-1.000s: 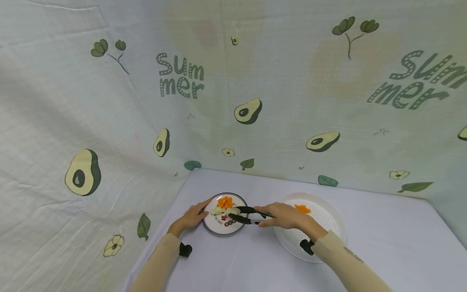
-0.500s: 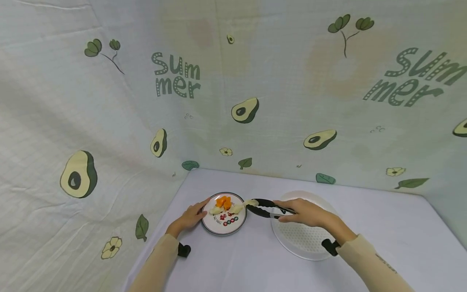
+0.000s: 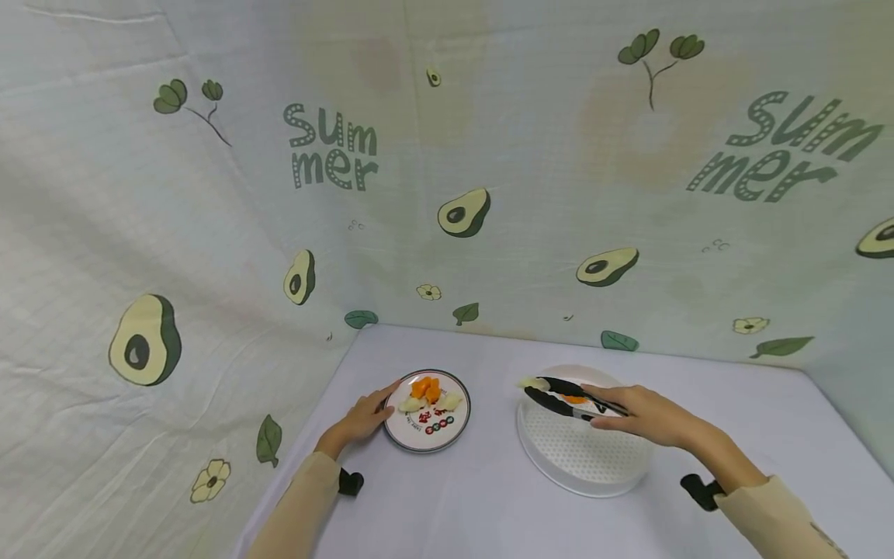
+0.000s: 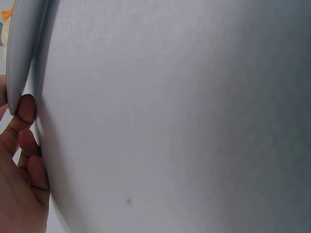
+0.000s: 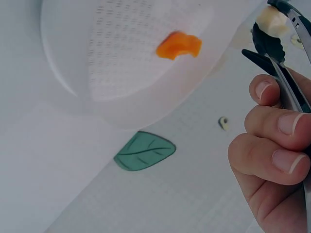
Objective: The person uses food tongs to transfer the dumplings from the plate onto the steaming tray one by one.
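Near the tray, apparently mid-transfer, the right hand held tongs pinching a pale piece; lowering seemed due; the left hand gripped the plate.

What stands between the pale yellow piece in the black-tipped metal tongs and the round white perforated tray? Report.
Nothing visible blocks the pale yellow piece from the tray; an orange piece lies inside it.

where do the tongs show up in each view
Head: the tongs are right of centre, below mid-height, gripped by the right hand.
Left wrist: not in it.
Right wrist: upper right, running down the right edge.
Shared landmark: the orange piece on the white tray, in the head and right wrist views only.
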{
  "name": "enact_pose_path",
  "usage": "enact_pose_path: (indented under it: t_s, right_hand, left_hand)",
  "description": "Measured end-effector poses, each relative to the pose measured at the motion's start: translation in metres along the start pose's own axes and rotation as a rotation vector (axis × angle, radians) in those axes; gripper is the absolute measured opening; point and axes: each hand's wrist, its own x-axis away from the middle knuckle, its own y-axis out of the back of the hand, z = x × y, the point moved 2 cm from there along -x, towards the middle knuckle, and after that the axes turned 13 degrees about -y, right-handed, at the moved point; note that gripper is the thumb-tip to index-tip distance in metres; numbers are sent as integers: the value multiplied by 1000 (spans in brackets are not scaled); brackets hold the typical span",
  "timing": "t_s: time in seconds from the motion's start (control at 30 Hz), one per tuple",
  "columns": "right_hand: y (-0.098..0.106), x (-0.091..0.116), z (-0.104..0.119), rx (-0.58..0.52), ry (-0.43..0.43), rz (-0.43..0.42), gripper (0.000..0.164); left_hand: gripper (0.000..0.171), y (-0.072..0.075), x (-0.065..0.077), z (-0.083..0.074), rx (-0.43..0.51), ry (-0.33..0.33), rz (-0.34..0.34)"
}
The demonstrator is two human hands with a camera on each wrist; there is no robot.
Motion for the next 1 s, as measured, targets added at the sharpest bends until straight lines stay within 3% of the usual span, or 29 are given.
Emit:
enact_pose_path:
  t_s: [0.37,1.0]
  right_hand:
    - [-13,11,-27,5,-44,23,65]
    - [-31,3,-35,72,-166,64,67]
  left_hand:
    - [56,-1,2,1,-3,12,-1]
    - [56,0,1,-5,-5,6,-5]
